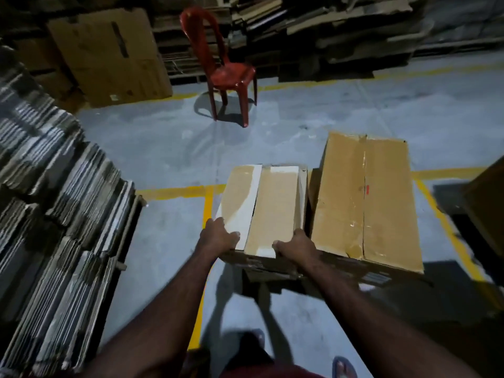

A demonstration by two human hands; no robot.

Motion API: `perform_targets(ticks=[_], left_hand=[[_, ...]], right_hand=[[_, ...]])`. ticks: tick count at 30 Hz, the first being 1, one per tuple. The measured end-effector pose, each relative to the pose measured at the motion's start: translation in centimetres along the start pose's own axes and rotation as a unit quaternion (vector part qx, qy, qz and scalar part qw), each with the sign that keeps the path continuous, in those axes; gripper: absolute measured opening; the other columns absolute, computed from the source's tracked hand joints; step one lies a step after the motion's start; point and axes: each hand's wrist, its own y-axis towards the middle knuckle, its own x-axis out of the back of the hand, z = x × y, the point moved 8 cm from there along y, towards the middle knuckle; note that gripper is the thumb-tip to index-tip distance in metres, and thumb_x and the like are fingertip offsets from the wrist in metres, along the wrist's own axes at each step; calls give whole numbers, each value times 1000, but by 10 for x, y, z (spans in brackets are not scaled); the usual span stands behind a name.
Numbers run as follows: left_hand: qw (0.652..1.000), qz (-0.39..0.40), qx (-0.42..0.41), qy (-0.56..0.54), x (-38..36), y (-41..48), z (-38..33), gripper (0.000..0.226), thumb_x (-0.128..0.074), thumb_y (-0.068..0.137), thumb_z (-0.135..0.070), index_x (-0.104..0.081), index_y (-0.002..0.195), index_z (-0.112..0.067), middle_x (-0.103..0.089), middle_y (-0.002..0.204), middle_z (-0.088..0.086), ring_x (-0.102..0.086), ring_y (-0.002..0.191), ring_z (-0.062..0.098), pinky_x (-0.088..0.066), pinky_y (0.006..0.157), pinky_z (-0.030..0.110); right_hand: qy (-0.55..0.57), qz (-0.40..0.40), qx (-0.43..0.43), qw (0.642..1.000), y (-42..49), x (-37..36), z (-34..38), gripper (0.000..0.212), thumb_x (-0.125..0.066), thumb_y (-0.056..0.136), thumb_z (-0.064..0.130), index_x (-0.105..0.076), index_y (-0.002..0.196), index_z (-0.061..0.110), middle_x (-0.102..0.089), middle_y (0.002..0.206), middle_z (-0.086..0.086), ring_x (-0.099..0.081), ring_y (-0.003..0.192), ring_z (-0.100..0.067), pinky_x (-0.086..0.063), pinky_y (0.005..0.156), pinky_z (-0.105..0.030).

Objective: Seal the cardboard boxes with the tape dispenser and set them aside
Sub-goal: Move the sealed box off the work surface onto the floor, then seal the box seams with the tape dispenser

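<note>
A small cardboard box [275, 203] with pale tape patches on its closed top flaps is held above the floor in front of me. My left hand [218, 236] grips its near left corner, thumb on top. My right hand [297, 245] grips the near right corner, thumb on the lid. A larger closed cardboard box [365, 200] lies right beside it on the right, its centre seam showing. No tape dispenser is in view.
A tall stack of flattened cartons [54, 214] fills the left side. A red plastic chair [221, 66] stands ahead on the grey floor with yellow lines [207, 203]. Cardboard sheets pile up at the back, another brown box edge [488, 205] at far right. My sandalled feet show below.
</note>
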Motion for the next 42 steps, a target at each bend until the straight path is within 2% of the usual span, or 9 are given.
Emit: perform_targets(ticks=[5, 8, 10, 16, 20, 25, 30, 36, 42], left_hand=[[993, 64, 59, -84, -28, 37, 31, 109, -83, 81, -42, -15, 156, 0, -39, 152, 21, -47, 134, 37, -49, 101, 43], [987, 59, 64, -138, -26, 48, 37, 96, -91, 69, -39, -40, 141, -1, -57, 123, 12, -62, 112, 35, -54, 70, 36], [985, 47, 41, -159, -11, 55, 32, 89, -92, 50, -49, -56, 119, -6, -67, 108, 10, -69, 94, 32, -57, 62, 36], [982, -39, -85, -166, 77, 46, -44, 73, -93, 67, -30, -54, 123, -4, -67, 115, 10, -65, 103, 29, -51, 77, 33], [968, -75, -183, -154, 117, 26, -129, 74, -88, 75, -35, -47, 128, -4, -61, 123, 10, -61, 110, 31, -50, 84, 35], [943, -55, -299, -138, 109, -27, -245, 102, -76, 70, -62, -34, 147, -10, -54, 141, 11, -55, 124, 32, -50, 100, 46], [896, -26, -429, -117, 73, -112, -367, 113, -58, 56, -81, -36, 148, -20, -59, 138, 6, -59, 121, 30, -53, 96, 50], [800, 20, -590, -108, -2, -246, -501, 96, -54, 70, -82, -35, 151, -36, -61, 137, -1, -57, 125, 26, -51, 99, 52], [729, 39, -683, -11, -117, -375, -587, 77, -43, 86, -74, -37, 152, -33, -59, 135, 16, -51, 128, 40, -48, 97, 46]], right_hand=[[91, 11, -73, 993, 12, -22, -16, 84, -67, 77, 55, -42, 145, 13, -53, 143, -9, -54, 125, -32, -48, 90, -32], [144, -1, -57, 988, 31, -33, -30, 106, -57, 53, 69, -45, 145, 18, -57, 139, -9, -58, 121, -31, -52, 98, -46], [172, -12, -47, 984, 29, -23, -20, 97, -59, 59, 62, -47, 144, 16, -61, 131, -9, -61, 112, -30, -54, 93, -43], [259, -76, 59, 961, -8, 51, 52, 41, -64, 93, 25, -56, 132, 19, -66, 100, 2, -61, 86, -21, -51, 76, -34], [262, -175, 111, 943, -37, 126, 73, 58, -61, 78, 46, -55, 132, 27, -69, 116, 3, -66, 101, -24, -57, 91, -46], [190, -324, 104, 921, -104, 227, 49, 64, -61, 91, 32, -32, 147, 23, -63, 125, 0, -60, 106, -23, -47, 83, -32], [136, -424, 87, 891, -191, 306, -14, 118, -76, 75, 50, 14, 151, 47, -45, 147, 1, -54, 123, -21, -50, 100, -39], [48, -537, -18, 842, -316, 392, -123, 102, -76, 83, 44, -8, 158, 40, -46, 147, -3, -46, 131, -22, -43, 100, -33], [73, -591, -117, 795, -400, 439, -248, 85, -75, 87, 39, -26, 156, 34, -50, 149, -6, -51, 131, -25, -48, 102, -38]])
